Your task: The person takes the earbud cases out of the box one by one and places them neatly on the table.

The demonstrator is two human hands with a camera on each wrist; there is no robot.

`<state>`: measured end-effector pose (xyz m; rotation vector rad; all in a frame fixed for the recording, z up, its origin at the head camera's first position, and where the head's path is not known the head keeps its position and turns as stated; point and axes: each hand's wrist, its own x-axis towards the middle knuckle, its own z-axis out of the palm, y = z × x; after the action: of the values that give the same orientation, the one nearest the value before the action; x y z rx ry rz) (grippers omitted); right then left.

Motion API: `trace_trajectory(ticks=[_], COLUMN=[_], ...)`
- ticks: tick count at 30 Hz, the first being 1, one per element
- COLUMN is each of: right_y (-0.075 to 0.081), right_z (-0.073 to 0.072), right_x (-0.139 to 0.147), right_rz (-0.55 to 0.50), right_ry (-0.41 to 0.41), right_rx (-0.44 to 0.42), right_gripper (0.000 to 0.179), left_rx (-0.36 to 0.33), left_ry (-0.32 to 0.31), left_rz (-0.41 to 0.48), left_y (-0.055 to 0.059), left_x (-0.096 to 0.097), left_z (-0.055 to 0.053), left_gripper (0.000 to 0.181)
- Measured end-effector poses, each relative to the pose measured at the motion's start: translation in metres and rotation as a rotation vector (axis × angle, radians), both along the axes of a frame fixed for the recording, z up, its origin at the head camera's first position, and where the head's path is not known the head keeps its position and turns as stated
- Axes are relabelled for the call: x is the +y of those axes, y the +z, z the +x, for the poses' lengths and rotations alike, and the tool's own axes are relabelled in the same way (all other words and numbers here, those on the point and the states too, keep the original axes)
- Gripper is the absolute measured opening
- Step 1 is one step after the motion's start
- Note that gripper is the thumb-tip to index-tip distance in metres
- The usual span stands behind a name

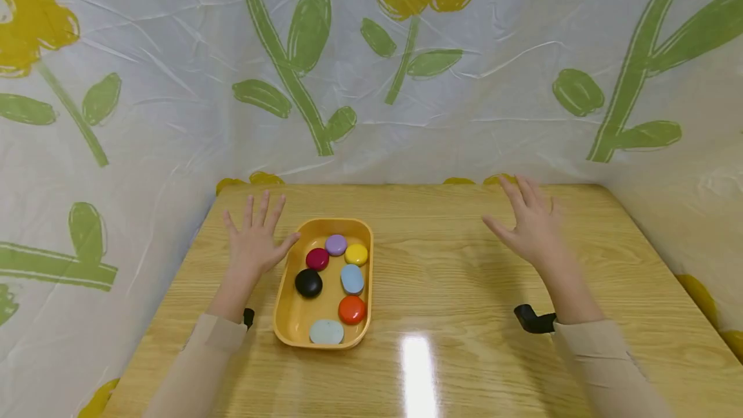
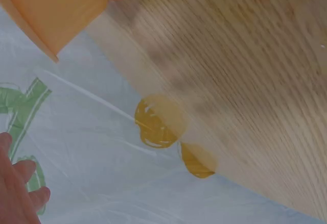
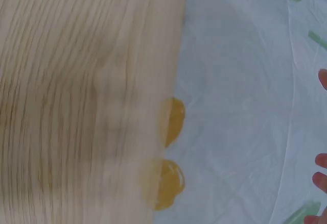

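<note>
My left hand (image 1: 253,247) is spread with straight fingers just left of a yellow-orange tray (image 1: 316,219), its thumb over the tray's left rim. Out over the right part of the table, my right hand (image 1: 531,228) is raised, fingers apart, holding nothing. Inside the tray lie smooth rounded pebble-like pieces: purple (image 1: 336,244), yellow (image 1: 356,254), dark red (image 1: 317,258), black (image 1: 308,283), light blue (image 1: 352,279), orange-red (image 1: 352,309) and pale grey (image 1: 327,331). The left wrist view catches fingertips (image 2: 38,197) and a piece of the tray.
The wooden table (image 1: 441,263) has a bright light reflection near its front. Behind and beside it hangs a white flower-printed sheet (image 1: 453,121). A black wrist attachment (image 1: 534,320) shows by the right sleeve (image 1: 604,353).
</note>
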<state>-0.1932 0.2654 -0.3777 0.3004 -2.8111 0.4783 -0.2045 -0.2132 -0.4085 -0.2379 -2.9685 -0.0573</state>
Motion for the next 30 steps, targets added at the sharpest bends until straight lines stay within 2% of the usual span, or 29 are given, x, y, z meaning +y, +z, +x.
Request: trace_trajectory(ticks=[5,9,14,22,26,30], right_y=[-0.006,-0.011,-0.016,-0.03,-0.04,-0.047], right_z=[-0.008,-0.014,-0.018,-0.022,-0.027,-0.034], right_x=[-0.028,-0.054,-0.096,-0.161,-0.183,-0.198], right_rz=[-0.074,-0.086,-0.02,0.096,0.17,0.208], right_ry=[0.08,0.153,0.25,0.448,0.526,0.568], right_rx=[0.171,0.222,0.182,0.124,0.069,-0.003], right_gripper=[0.066,0.063,0.061,0.06,0.061,0.06], left_rx=[0.026,0.022,0.001,-0.049,-0.063,-0.077], left_ry=[-0.001,-0.018,-0.036,-0.058,-0.062,-0.059], left_rz=[-0.014,-0.021,-0.02,-0.042,-0.008,0.012], left_y=[-0.004,-0.007,-0.015,-0.034,-0.039,-0.041], left_x=[-0.004,-0.005,-0.004,-0.006,-0.006,-0.006], left_z=[0.01,0.021,0.032,0.046,0.055,0.062], left_gripper=[0.083,0.083,0.081,0.078,0.076,0.076])
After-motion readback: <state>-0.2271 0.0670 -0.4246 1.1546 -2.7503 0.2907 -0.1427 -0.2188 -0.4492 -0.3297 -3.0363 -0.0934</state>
